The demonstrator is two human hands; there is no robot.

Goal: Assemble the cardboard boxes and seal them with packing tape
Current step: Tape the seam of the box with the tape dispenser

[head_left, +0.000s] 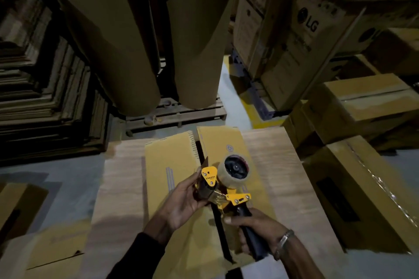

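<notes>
Right hand (254,231) grips the black handle of the tape gun (226,184), held above the box (274,165). Left hand (183,201) cups the gun's front end, fingers curled round the yellow guard and blade area. Gun's long axis runs from lower right to upper left, handle toward the person; one clear tape roll (235,171) on it. Box lies flat-topped on the floor, its two yellow flaps (172,165) meeting at a dark seam running away from the person, seam untaped. Near end cut off by the arms. Two big brown paper rolls (127,36) stand behind on a pallet (181,111). LG cartons (294,29) at right, dim. Taped boxes (362,199) right; flat cardboard stacks (45,88) left, hard to count.
</notes>
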